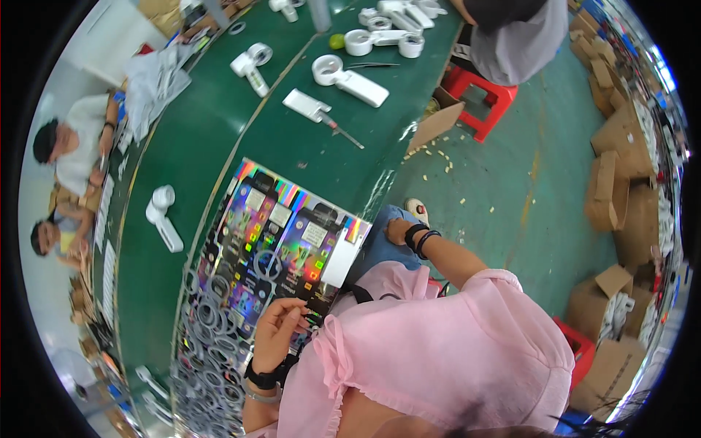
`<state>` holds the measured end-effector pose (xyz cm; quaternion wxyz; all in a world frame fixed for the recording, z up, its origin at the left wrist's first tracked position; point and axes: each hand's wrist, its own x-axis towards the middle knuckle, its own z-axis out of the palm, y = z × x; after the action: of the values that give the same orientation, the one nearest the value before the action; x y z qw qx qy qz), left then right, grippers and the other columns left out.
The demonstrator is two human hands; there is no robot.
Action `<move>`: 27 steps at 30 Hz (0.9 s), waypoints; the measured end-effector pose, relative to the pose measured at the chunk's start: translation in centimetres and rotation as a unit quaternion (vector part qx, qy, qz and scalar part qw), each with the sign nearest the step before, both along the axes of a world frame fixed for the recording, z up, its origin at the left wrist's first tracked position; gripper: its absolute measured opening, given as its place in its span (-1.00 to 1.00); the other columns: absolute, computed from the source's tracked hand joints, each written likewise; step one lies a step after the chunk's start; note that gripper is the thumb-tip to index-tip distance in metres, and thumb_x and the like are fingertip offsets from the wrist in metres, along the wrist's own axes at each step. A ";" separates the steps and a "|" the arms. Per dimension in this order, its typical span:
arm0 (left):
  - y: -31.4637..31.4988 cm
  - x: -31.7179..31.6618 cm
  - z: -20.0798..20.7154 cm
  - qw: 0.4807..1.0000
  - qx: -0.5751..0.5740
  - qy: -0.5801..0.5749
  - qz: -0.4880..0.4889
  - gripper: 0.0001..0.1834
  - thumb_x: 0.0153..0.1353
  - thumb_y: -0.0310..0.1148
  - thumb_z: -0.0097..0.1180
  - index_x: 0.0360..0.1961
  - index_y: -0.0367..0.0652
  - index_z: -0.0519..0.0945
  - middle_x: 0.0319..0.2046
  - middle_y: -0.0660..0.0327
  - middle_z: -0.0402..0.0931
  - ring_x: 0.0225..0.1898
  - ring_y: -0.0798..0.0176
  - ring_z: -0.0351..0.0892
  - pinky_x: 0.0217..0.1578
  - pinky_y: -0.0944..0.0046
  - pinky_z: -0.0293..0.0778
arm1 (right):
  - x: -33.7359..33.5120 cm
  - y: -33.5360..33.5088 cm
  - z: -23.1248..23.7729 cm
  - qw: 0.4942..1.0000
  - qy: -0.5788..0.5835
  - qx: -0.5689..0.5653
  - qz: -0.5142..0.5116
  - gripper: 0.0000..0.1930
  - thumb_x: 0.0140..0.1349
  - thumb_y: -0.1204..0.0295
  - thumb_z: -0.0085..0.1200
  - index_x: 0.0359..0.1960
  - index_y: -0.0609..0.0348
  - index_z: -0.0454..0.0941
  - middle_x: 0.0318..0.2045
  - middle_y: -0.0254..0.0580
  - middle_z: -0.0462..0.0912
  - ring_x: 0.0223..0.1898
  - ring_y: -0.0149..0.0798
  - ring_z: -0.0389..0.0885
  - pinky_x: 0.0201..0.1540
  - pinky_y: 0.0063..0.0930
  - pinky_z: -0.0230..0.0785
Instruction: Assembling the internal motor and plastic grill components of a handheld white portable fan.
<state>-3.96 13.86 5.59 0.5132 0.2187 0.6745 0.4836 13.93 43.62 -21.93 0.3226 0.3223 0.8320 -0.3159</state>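
Observation:
My left hand (277, 333) is over the near edge of a shiny, colourful printed sheet (296, 252), its fingers loosely bent and apart, with nothing visible in them. Many grey rings (212, 343) lie heaped on the sheet's left and near part, beside that hand. A single clear-grey ring (268, 265) sits apart on the print. My right hand (397, 231) rests by my jeans-clad leg, off the table; its fingers are mostly hidden. A white strip (340, 260) lies at the sheet's right edge.
On the green table (299, 150) are a screwdriver (343, 134) beside a white handle part (307, 106), white ring-headed handheld devices (350, 80) and another white device (163, 217). A red stool (482, 98), cardboard boxes (612, 292) and a seated person (511, 40) are to the right. Others work across the table.

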 end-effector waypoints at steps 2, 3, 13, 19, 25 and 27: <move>2.5 -0.3 1.6 0.998 -0.041 -0.039 -0.038 -0.78 0.36 -0.40 -0.04 -0.04 -0.25 0.50 -0.22 0.21 0.55 -0.32 0.39 0.57 -0.27 0.41 0.52 | 2.5 0.5 1.5 0.993 -0.002 -0.049 -0.105 -0.26 0.32 -0.10 -0.24 0.22 0.41 0.26 0.19 0.40 0.32 0.25 0.25 0.29 0.29 -0.05 0.16; 4.0 -0.8 2.2 0.995 -0.030 -0.053 -0.078 -0.78 0.36 -0.39 -0.04 -0.04 -0.25 0.49 -0.22 0.20 0.55 -0.31 0.39 0.57 -0.27 0.41 0.52 | 3.7 1.0 2.6 0.977 0.001 -0.089 -0.191 -0.22 0.32 -0.13 -0.26 0.26 0.41 0.21 0.22 0.42 0.28 0.29 0.27 0.24 0.31 -0.04 0.13; 16.9 3.4 2.0 0.939 -0.079 -0.156 -0.296 -0.75 0.38 -0.35 -0.05 -0.01 -0.23 0.50 -0.19 0.25 0.55 -0.19 0.45 0.52 -0.14 0.44 0.46 | 16.2 0.2 6.2 0.944 -0.157 -0.091 -0.276 0.20 -0.03 -0.34 0.08 0.43 0.22 -0.21 0.40 0.35 -0.16 0.36 0.30 0.08 0.32 -0.02 0.11; 23.2 10.9 -6.6 0.941 -0.166 -0.195 -0.221 -0.77 0.38 -0.33 -0.05 -0.06 -0.22 0.51 -0.25 0.24 0.56 -0.38 0.46 0.55 -0.37 0.46 0.49 | 18.3 2.8 2.0 0.958 -0.154 -0.038 -0.240 0.23 -0.17 -0.25 0.29 0.44 0.02 -0.17 0.39 0.33 -0.17 0.36 0.41 -0.05 0.22 0.24 0.16; 26.2 15.7 -20.3 0.920 -0.257 -0.264 -0.134 -0.75 0.37 -0.32 -0.05 -0.06 -0.25 0.50 -0.30 0.20 0.54 -0.39 0.36 0.59 -0.40 0.38 0.58 | 19.2 5.5 0.1 0.958 -0.112 0.020 -0.264 0.17 -0.18 -0.20 0.32 0.44 -0.16 -0.11 0.39 0.32 -0.18 0.38 0.40 -0.10 0.08 0.32 0.28; 26.8 16.6 -25.1 0.926 -0.281 -0.224 -0.113 -0.75 0.37 -0.31 -0.04 -0.06 -0.24 0.50 -0.30 0.19 0.54 -0.40 0.35 0.60 -0.41 0.37 0.59 | 20.3 6.6 -0.3 0.957 -0.090 0.009 -0.274 0.16 -0.18 -0.20 0.32 0.43 -0.16 -0.09 0.39 0.33 -0.18 0.38 0.40 -0.10 0.07 0.30 0.29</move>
<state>12.69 40.69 -19.54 0.7429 0.0266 0.6206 0.2496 34.23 50.22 -22.19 0.2942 0.5680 0.6821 -0.3545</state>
